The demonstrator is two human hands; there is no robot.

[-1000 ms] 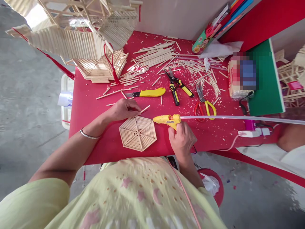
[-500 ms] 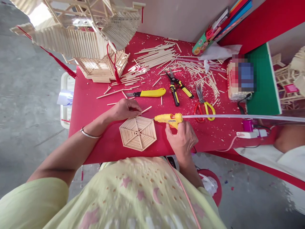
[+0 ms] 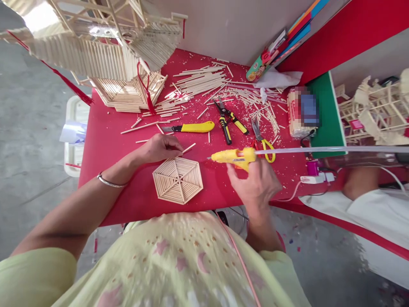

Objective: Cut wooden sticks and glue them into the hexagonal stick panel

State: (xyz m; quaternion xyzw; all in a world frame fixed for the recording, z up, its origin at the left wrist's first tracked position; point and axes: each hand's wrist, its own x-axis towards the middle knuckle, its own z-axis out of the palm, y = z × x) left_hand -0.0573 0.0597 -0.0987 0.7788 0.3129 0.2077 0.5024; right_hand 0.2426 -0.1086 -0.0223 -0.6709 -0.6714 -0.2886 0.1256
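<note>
Your left grip (image 3: pixel 164 147) pinched a stick (image 3: pixel 189 148) by the hexagonal panel (image 3: pixel 178 181), which lay near the front edge of the counter (image 3: pixel 107 128); your right grip (image 3: pixel 257 179) clasped the glue gun (image 3: pixel 234 157). Near the back edge, a green tube (image 3: pixel 254 70) held a red object (image 3: pixel 267 55); beyond the left edge, a bluish sheet (image 3: pixel 73 133) lay across a white tray (image 3: pixel 72 154).

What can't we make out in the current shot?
All head view:
- Stick, inner end: hidden by left hand.
- Scissors, red handle: partly behind glue gun.
- Clear rod, far end: cut off, right edge.
- Stick model, top: cut off, top edge.
- Glue at nozzle: too small to tell.
</note>
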